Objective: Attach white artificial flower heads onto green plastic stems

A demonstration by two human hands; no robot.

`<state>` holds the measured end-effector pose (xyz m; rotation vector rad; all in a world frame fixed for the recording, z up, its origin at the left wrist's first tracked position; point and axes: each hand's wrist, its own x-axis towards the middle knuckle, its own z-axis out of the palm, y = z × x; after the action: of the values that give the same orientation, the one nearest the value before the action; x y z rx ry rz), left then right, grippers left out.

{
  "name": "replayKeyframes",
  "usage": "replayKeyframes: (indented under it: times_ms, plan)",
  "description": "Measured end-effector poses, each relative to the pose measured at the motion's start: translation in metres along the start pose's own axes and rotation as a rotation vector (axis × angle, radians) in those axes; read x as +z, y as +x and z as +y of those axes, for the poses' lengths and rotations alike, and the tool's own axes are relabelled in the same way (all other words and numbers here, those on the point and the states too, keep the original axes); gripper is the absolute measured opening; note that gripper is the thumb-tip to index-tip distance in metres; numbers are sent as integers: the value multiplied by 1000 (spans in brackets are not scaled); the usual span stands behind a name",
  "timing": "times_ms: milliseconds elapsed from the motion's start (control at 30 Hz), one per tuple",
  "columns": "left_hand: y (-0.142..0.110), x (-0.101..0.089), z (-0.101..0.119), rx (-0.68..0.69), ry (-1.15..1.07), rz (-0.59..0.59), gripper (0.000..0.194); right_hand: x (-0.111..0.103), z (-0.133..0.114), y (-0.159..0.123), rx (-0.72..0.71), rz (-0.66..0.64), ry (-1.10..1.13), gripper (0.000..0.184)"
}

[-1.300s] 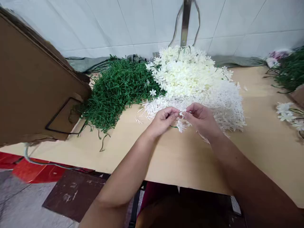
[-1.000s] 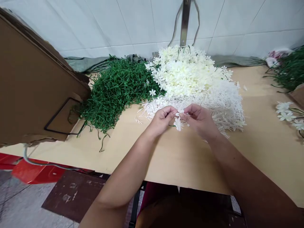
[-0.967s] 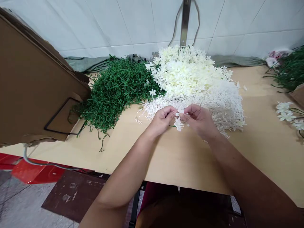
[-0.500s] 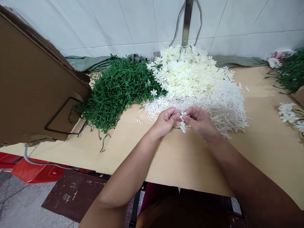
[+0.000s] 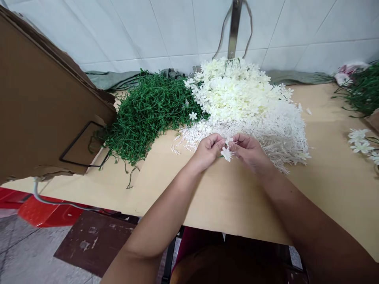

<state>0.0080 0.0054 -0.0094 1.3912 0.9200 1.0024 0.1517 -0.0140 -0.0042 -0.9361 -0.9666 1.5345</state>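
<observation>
Near: white flower with thin spiky strands (image 5: 226,154) hangs by short green stem (image 5: 219,156), apparently fitted. Just beyond, my left hand (image 5: 207,152) and right hand (image 5: 250,152) pinch small white-petalled flower (image 5: 229,142) between them, fingertips nearly closed; whether left grips stem too, cannot tell. Right: white flowers on green stems (image 5: 361,147), joined. Farther, loose: white spiky-strand pile (image 5: 284,134); left, tangled green plastic-stem pile (image 5: 154,106); far, cream-white blossom heap (image 5: 233,90).
</observation>
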Motion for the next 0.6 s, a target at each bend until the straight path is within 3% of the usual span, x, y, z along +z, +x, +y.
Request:
replayKeyframes:
  times_ms: [200, 600]
  plan:
    - [0, -3, 2, -21, 5, -21, 52, -4, -1, 0, 60, -55, 105, 32]
    - [-2, 0, 6, -46, -18, -72, 55, -5, 0, 1, 124, -44, 131, 28]
